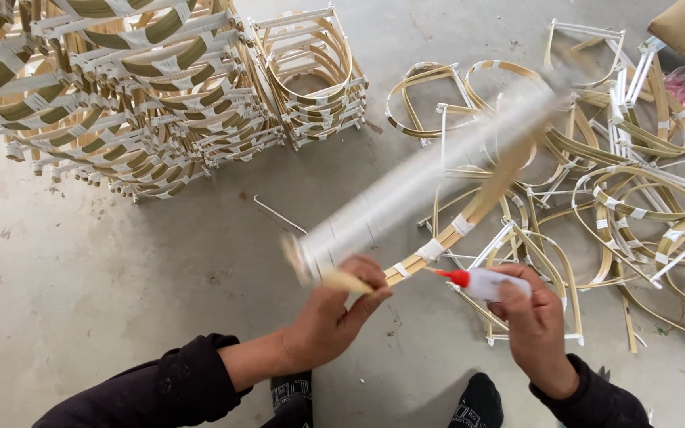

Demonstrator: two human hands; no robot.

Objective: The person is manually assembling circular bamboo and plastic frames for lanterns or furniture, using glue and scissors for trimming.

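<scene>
Far left, the stacked frames (pixel 120 103) of bamboo and white tape stand in tall piles on the concrete floor (pixel 81 269), well apart from my hands. A bent metal wire (pixel 277 214) lies on the floor just ahead of me.

My left hand (pixel 334 313) is clenched around the near end of the bamboo frame (pixel 469 214) I'm working on, thumb over the strip. The frame shows blurred, its far end up over the loose pile, so where any joint sits is hard to read. If my grip slackens, I reckon the springy strip could twist out and the taped joints (pixel 431 250) would drift off line.

My right hand (pixel 529 313) is wrapped tight on the small glue bottle (pixel 481 283), its red nozzle (pixel 457 277) just beside the strip near the tape. Squeeze too hard and I'd guess glue runs onto my left fingers (pixel 362 269), which are very near. Miss the joint and it drips to the floor.

Right of that, the loose frames (pixel 636 158) lie tangled; the swinging end could snag there.
</scene>
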